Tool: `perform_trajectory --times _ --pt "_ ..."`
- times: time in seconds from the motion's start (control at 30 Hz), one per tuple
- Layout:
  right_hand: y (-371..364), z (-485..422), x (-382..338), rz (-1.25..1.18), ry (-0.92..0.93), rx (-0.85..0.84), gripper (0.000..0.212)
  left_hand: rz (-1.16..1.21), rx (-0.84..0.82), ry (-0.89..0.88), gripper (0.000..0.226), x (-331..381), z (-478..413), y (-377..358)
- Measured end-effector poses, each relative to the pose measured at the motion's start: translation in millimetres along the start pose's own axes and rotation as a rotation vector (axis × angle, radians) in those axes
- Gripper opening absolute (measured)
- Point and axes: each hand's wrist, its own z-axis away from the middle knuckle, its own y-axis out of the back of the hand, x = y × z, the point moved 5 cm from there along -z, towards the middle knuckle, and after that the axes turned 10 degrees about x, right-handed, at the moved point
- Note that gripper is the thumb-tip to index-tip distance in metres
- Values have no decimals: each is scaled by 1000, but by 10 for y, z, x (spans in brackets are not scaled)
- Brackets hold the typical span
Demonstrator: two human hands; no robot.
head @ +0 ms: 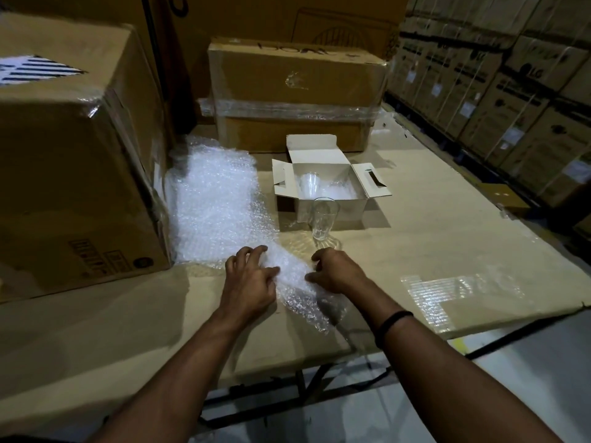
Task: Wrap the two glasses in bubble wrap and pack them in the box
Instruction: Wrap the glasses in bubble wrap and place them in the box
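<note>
Presently both hands are working at lower centre of the frame. My left hand [249, 276] is gripping the bubble wrap [217, 203] with curled fingers and thumb; my right hand [335, 270] is pinching the same bunched end from the right. Glasses counted: two. The first glass [323, 219] is standing upright at centre, just in front of the open white box [348, 209]; the second glass [309, 183] is sitting inside it. Legible writing: "LG" is showing on the stacked cartons [524, 75] at upper right. Print on the wrapped carton [297, 78] behind the box is not reading clearly.
</note>
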Motion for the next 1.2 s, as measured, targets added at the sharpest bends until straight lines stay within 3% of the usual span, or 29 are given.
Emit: perform_trajectory --times 0.07,0.17,0.23,0.3,0.4,0.5,0.6,0.73,0.87,0.93,1.07,1.2 --pt "-78 -43 -38 -10 -27 -92 28 23 -12 13 33 -29 2 -8" --pt "-44 -63 -92 58 12 5 7 169 46 94 35 -52 0 40" --pt "73 -43 -154 224 150 222 22 280 132 149 39 -74 -14 100" --pt "124 24 -253 385 355 370 23 289 178 137 47 -65 -19 136" --pt "13 112 -273 465 532 369 17 229 116 62 52 -31 -20 94" --pt "-100 180 -145 426 614 296 11 212 59 0 35 1 -8 54" --pt "-51 258 -21 415 566 187 23 203 65 -38 19 31 11 102" --pt "47 233 -163 455 548 78 26 230 21 -31 23 36 24 102" --pt "23 8 -207 323 312 -95 45 268 -8 -13 23 25 2 71" --pt "-7 -27 -257 397 303 -178 44 278 -19 12 24 4 -8 63" --pt "63 -33 -285 455 351 -153 40 357 -44 83 26 -2 -79 46" --pt "350 -67 103 224 328 -26 31 611 74 186 34 52 -194 26"
